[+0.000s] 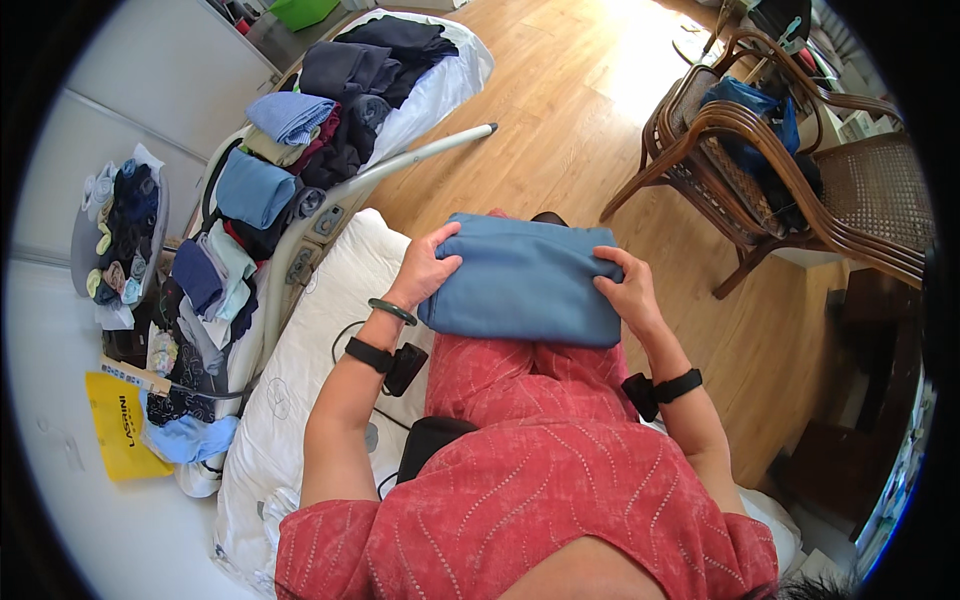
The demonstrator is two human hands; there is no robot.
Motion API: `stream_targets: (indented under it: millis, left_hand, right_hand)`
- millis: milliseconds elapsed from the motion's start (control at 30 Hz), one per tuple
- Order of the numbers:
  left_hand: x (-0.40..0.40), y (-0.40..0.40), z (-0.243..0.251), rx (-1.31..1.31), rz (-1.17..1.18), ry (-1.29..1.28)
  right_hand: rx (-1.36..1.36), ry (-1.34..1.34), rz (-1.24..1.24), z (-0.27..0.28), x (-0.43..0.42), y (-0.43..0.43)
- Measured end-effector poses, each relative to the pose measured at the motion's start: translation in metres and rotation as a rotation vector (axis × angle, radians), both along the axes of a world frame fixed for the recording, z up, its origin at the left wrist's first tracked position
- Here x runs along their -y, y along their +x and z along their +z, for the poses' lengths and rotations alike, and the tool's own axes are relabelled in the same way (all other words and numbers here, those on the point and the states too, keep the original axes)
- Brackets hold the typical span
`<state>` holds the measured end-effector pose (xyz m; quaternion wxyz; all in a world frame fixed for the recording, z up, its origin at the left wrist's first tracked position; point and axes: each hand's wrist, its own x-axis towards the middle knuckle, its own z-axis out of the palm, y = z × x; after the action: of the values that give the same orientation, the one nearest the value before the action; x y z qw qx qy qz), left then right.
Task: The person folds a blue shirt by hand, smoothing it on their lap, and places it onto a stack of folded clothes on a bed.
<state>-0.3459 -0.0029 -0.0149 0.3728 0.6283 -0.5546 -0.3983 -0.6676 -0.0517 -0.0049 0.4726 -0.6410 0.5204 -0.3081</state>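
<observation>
A folded blue cloth (525, 281), perhaps a garment, lies across my lap as a flat rectangle. My left hand (424, 266) grips its upper left corner, thumb on top. On the opposite side, my right hand (628, 285) pinches the upper right edge between thumb and fingers. The fingers under the cloth are hidden. Beneath it are my red patterned trousers (480, 367). A dark bangle (393, 311) and a black strap with a small device (405, 367) sit on my left forearm; a similar strap (677, 386) is on my right.
To the left, folded clothes (255, 187) are piled beside a pale curved rail (420, 154). Rolled socks (112, 277) fill a grey oval tray (84, 225). A yellow bag (124, 427) lies near a power strip (135, 375). White bedding (315, 360) is beside me; a rattan armchair (750, 172) stands right.
</observation>
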Motion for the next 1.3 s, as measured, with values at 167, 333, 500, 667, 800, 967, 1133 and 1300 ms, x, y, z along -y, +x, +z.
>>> stream_targets:
  millis: [167,333,500,667,800,967,1133,1300]
  left_hand:
    - [-0.031,-0.013,0.033,0.368,0.078,-0.174]
    - [-0.087,-0.008,0.068,0.616,-0.108,-0.193]
    - [-0.112,-0.012,0.088,0.583,-0.128,-0.241]
    - [-0.105,-0.006,0.08,0.307,-0.107,-0.054]
    - [-0.061,-0.002,0.042,-0.055,0.094,0.134]
    - [-0.02,0.008,-0.003,0.057,0.145,0.127]
    - [-0.022,0.018,-0.014,0.388,0.119,0.015]
    - [-0.001,-0.017,-0.009,0.306,-0.17,-0.049]
  right_hand:
    - [-0.177,-0.278,0.063,0.039,-0.025,-0.012]
    - [-0.363,-0.434,0.246,0.069,-0.058,-0.043]
    - [-0.091,-0.344,0.413,0.075,-0.073,-0.055]
    - [0.226,0.082,0.256,0.04,-0.061,-0.058]
    - [0.399,0.309,-0.002,0.009,-0.032,-0.034]
    - [0.401,0.377,-0.166,-0.025,-0.003,-0.018]
    - [0.208,0.219,-0.127,-0.055,-0.004,-0.018]
    - [0.198,0.245,-0.11,-0.068,-0.01,-0.044]
